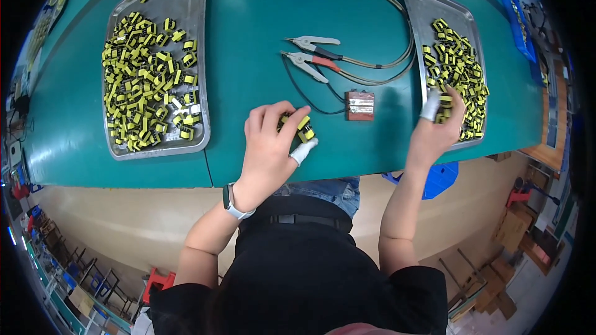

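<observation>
On the green table [261,18] two metal trays hold small yellow-and-black components; the left tray [197,0], at ten o'clock from the person, is heaped across most of its floor, while the right tray [428,6], at two o'clock, carries a thinner scatter with bare metal at its far end; which pile is finished work I cannot tell, so the share done stays uncertain. The left hand [270,146] is curled shut around a small cluster of components [303,129] at twelve o'clock, just short of the table edge, its thumb wearing a white finger cot. The right hand [437,130] reaches into the near end of the right tray, fingers bent down among the parts, pinching or touching one; a firm hold cannot be made out. Two clip probes [310,56] and a small brown fixture block [360,105] lie between the hands, untouched.
</observation>
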`<state>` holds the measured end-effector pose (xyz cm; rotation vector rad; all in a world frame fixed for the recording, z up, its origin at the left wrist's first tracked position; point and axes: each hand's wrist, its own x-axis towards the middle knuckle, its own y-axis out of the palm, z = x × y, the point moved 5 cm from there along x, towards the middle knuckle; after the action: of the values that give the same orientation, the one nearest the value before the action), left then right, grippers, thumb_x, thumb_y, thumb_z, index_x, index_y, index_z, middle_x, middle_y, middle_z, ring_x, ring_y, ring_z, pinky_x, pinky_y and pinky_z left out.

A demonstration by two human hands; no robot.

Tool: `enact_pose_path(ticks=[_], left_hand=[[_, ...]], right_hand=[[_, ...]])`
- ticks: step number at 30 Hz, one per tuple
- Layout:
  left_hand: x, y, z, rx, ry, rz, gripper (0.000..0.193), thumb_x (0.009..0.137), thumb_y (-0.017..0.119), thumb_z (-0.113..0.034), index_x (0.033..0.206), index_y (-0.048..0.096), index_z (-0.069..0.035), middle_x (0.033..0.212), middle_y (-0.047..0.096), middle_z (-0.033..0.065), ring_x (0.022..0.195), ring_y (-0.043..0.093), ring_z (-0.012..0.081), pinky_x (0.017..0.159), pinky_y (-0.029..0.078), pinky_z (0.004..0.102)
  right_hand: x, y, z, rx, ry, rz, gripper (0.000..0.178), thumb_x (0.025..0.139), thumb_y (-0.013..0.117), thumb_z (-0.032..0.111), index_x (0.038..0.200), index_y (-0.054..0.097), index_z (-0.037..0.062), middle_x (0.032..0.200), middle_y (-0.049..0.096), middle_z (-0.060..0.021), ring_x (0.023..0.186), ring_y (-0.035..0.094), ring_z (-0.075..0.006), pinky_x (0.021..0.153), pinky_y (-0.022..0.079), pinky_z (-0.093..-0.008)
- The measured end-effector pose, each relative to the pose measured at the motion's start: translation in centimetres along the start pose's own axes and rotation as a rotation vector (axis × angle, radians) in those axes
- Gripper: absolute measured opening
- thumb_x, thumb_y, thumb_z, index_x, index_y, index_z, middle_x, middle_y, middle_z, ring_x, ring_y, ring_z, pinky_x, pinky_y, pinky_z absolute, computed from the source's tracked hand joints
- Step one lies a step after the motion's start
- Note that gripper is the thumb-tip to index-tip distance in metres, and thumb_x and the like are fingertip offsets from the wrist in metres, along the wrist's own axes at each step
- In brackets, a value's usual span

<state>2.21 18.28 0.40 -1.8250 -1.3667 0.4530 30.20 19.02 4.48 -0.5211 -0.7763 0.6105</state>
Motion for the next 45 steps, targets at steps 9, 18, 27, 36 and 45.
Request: enact_pose_path(ticks=[9,18,27,36,45], left_hand=[[-0.4,-0.4,-0.6,-0.055,0.068,0.083,0.067,0.077,0.076,-0.003,0.141,0.058,-0.012,0.137,0.055,0.0101,0.124,0.05,0.0351,0.106,0.041,0.0479],[-1.2,-0.8,0.1,-0.169,0.026,0.024,0.077,0.067,0.062,0.006,0.142,0.056,-0.01,0.152,0.049,0.012,0.142,0.042,0.0387,0.117,0.035,0.0508],[-0.8,-0.8,-0.3,-0.168,0.12,0.09,0.077,0.067,0.065,0.004,0.142,0.056,-0.013,0.152,0.048,0.0106,0.143,0.041,0.0375,0.117,0.031,0.0594],[0.3,0.6,-0.7,-0.044,0.157,0.04,0.05,0.077,0.071,0.002,0.125,0.068,-0.013,0.123,0.062,0.0053,0.118,0.056,0.0307,0.102,0.042,0.0482],[1.0,-0.1,-1.5,0.001,0.142,0.018,0.043,0.077,0.075,-0.003,0.118,0.07,-0.013,0.114,0.062,0.0039,0.113,0.057,0.0292,0.105,0.04,0.0533]], right_hand=[[0.0,-0.1,0.0,-0.287,-0.428,0.111,0.039,0.095,0.073,0.022,0.127,0.065,0.0019,0.128,0.066,-0.0173,0.115,0.061,-0.0355,0.103,0.046,-0.046],[-11.1,3.9,7.7,0.257,-0.454,0.742,0.049,0.07,0.089,0.016,0.108,0.061,0.0019,0.102,0.064,-0.0134,0.093,0.063,-0.0346,0.078,0.053,-0.0433],[-11.1,2.8,7.5,0.149,-0.41,0.707,0.037,0.072,0.072,-0.006,0.107,0.064,0.0019,0.107,0.065,-0.0118,0.094,0.062,-0.0339,0.079,0.052,-0.0425],[-9.2,1.7,4.7,0.235,-0.323,0.669,0.036,0.078,0.071,-0.008,0.113,0.07,0.0018,0.113,0.067,-0.014,0.103,0.066,-0.0338,0.087,0.054,-0.0406],[-4.5,2.0,2.4,0.139,-0.28,0.556,0.04,0.083,0.067,-0.013,0.12,0.072,0.0024,0.116,0.066,-0.0139,0.104,0.067,-0.0309,0.089,0.054,-0.0376]])
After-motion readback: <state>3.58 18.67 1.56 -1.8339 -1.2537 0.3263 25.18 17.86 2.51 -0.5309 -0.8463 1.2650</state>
